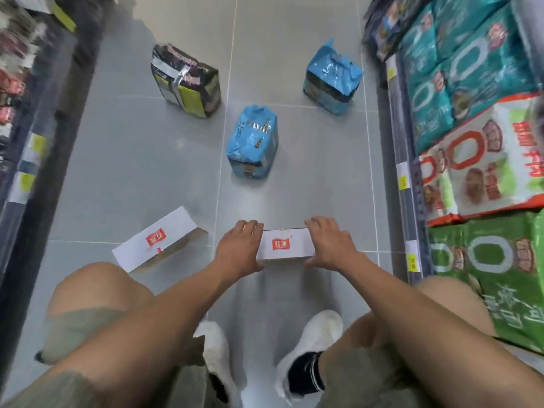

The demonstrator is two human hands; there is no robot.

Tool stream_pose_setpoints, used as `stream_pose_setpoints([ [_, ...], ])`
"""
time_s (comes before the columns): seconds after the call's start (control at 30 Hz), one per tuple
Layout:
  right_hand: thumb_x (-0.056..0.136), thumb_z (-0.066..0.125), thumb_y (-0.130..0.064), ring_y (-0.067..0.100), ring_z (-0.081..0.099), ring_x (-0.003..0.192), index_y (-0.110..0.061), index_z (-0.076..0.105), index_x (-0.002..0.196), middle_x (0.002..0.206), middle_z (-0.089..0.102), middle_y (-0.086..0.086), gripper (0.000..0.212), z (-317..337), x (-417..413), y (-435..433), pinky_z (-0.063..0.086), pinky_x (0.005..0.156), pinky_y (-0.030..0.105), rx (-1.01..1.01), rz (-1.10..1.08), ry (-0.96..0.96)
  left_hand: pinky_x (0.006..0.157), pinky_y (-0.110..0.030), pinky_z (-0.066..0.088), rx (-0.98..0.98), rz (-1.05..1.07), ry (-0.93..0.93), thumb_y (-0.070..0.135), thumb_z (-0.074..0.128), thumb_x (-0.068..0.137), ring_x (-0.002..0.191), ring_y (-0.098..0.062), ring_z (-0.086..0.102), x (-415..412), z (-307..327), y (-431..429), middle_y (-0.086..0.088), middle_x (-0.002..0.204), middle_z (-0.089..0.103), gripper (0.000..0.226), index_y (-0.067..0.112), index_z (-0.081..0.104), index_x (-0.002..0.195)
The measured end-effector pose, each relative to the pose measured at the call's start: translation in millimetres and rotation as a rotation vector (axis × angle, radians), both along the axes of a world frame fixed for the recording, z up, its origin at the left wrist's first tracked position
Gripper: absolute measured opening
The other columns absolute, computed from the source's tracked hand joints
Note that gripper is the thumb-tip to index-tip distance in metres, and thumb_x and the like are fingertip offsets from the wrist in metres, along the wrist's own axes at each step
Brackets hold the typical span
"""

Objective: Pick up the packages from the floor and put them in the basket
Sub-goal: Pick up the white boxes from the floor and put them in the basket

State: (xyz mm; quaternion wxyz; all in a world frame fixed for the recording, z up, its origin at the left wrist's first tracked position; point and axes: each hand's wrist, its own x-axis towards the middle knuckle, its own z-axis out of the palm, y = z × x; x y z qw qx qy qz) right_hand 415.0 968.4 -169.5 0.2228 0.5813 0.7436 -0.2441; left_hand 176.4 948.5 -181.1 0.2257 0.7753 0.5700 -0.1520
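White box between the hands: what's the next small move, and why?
Probably lift it straight up off the floor. The left hand and right hand grip the white box at its two short ends, fingers over the far edge and thumbs at the near edge, and the box looks to lie flat on the floor. No basket is in view, so the carry direction cannot be told.

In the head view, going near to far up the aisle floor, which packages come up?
White box gripped by left hand and right hand, nearer blue package, farther blue package. Second white box and black package overlap these in depth: omitted.
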Motion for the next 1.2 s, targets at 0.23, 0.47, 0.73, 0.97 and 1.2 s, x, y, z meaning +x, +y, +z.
stream_pose_setpoints([
  [0.23, 0.07, 0.087, -0.051, 0.028, 0.03, 0.143, -0.024, 0.024, 0.155, 0.153, 0.031, 0.003, 0.109, -96.9, -4.9, 8.6, 0.047, 0.098, 0.053, 0.0, 0.094, -0.046, 0.097, -0.041, 0.046, 0.03, -0.019, 0.034, 0.062, 0.078, 0.068, 0.123, -0.026, 0.046, 17.6, -96.0, 3.3, -0.004, 0.135, 0.047, 0.094, 0.018, 0.037, 0.141],
  [0.47, 0.076, 0.082, -0.05, 0.027, 0.043, 0.126, -0.021, 0.038, 0.138, 0.135, 0.042, 0.005, 0.082, -118.2, -12.1, 10.2, 0.048, 0.086, 0.045, 0.076, 0.115, -0.009, 0.091, -0.042, 0.044, 0.084, -0.024, 0.047, 0.057, 0.071, 0.076, 0.115, -0.026, 0.047, 21.3, -113.3, 9.4, -0.005, 0.126, 0.05, 0.073, 0.017, 0.043, 0.129],
  [0.73, 0.075, 0.08, -0.052, 0.026, 0.044, 0.121, -0.02, 0.038, 0.136, 0.132, 0.043, 0.005, 0.081, -84.0, -15.1, 13.4, 0.048, 0.08, 0.041, 0.103, 0.155, -0.007, 0.083, -0.042, 0.045, 0.107, -0.073, 0.079, 0.066, 0.071, 0.071, 0.111, -0.025, 0.049, 14.4, -77.5, 15.6, -0.004, 0.121, 0.052, 0.076, 0.017, 0.046, 0.124],
  [0.97, 0.067, 0.084, -0.053, 0.026, 0.043, 0.119, -0.022, 0.036, 0.137, 0.131, 0.042, 0.004, 0.09, 56.1, -22.4, 13.0, 0.054, 0.083, 0.045, 0.078, 0.171, 0.022, 0.086, -0.042, 0.045, 0.098, -0.067, 0.098, 0.066, 0.073, 0.068, 0.11, -0.024, 0.049, 3.6, 66.7, 12.2, -0.004, 0.12, 0.052, 0.079, 0.018, 0.046, 0.124],
  [1.2, 0.067, 0.085, -0.053, 0.025, 0.044, 0.119, -0.023, 0.035, 0.138, 0.131, 0.044, 0.004, 0.091, 253.7, -23.5, 16.3, 0.053, 0.083, 0.043, 0.102, 0.194, 0.061, 0.09, -0.042, 0.044, 0.134, -0.073, 0.08, 0.067, 0.073, 0.071, 0.112, -0.024, 0.049, -4.1, 273.2, 11.2, -0.005, 0.123, 0.052, 0.081, 0.017, 0.044, 0.128],
])
